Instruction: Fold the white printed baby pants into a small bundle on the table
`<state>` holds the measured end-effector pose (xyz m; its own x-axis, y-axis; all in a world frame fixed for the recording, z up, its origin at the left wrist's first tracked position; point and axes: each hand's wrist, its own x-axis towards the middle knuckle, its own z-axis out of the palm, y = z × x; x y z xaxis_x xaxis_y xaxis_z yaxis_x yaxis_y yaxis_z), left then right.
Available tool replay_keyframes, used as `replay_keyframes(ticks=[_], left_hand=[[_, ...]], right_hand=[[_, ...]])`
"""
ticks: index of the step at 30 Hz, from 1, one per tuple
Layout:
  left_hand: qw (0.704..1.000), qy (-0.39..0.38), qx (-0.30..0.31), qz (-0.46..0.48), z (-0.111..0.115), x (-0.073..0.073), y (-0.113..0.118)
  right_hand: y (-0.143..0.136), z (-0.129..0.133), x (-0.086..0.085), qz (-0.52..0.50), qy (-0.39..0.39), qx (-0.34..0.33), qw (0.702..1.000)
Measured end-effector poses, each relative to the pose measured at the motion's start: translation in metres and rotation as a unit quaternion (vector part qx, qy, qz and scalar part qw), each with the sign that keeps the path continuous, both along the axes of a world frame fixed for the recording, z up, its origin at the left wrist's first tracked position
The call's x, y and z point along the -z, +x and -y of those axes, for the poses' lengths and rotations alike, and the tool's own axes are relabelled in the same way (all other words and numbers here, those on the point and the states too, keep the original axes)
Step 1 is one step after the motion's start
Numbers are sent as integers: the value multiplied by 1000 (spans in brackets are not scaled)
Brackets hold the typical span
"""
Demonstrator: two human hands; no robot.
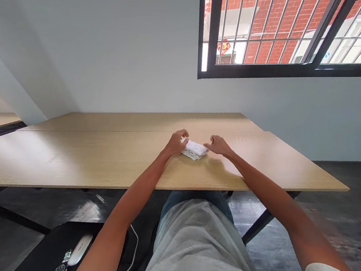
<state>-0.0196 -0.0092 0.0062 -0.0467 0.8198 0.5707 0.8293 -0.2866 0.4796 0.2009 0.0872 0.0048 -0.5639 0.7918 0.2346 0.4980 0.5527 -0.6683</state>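
A small folded white cloth (195, 149) lies on the wooden table (101, 157), its layers stacked and showing along the near edge. At its left end is my left hand (176, 143), fingers curved and thumb against the cloth's edge. My right hand (219, 145) is at the opposite corner, with its fingers curled in and the thumb touching the cloth. Both hands are closed on the cloth's ends; the undersides of the fingers are hidden.
A barred window (273, 33) is set in the pale wall (128, 49) behind the table. Below left, a black chair seat (52, 242) holds a wristwatch (61, 266) and a white oblong case (80, 249). A white cable (134, 250) hangs beside it.
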Motion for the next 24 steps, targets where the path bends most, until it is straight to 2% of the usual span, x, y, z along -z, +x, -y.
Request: replay_keyframes(ticks=[2, 3, 5, 8, 10, 12, 14, 16, 17, 18, 20, 22, 24], left_hand=[[997, -22, 68, -35, 2, -1, 6], [993, -45, 93, -56, 2, 0, 8], [984, -93, 120, -97, 0, 4, 11], [979, -148, 104, -98, -6, 9, 9], [981, -164, 77, -74, -9, 10, 6], [980, -176, 67, -63, -8, 7, 5], [975, -198, 77, -63, -3, 2, 6], [964, -234, 99, -80, 4, -2, 8], [958, -249, 109, -93, 7, -4, 9], [952, -261, 118, -110, 10, -5, 11], [943, -267, 134, -147, 14, -6, 13], [941, -252, 141, -176, 14, -3, 15], [946, -215, 137, -200, 11, 1, 17]], right_hand=[[-1, 1, 1, -53, 159, 0, 986], [-3, 1, 2, -67, 196, -33, 978], [-6, 0, 6, -61, 204, -128, 969], [-10, 0, 10, 16, 175, -230, 957], [-9, 0, 10, 47, 138, -261, 954], [-5, 3, 5, 55, 37, -314, 947], [0, 7, -1, 67, -100, -394, 911], [4, 10, -6, 73, -170, -444, 877], [4, 10, -7, 65, -155, -440, 882], [4, 10, -7, 46, -108, -413, 903], [1, 8, -5, -4, 44, -319, 947], [-4, 6, 1, -37, 177, -240, 954], [-10, 5, 9, -29, 232, -226, 946]])
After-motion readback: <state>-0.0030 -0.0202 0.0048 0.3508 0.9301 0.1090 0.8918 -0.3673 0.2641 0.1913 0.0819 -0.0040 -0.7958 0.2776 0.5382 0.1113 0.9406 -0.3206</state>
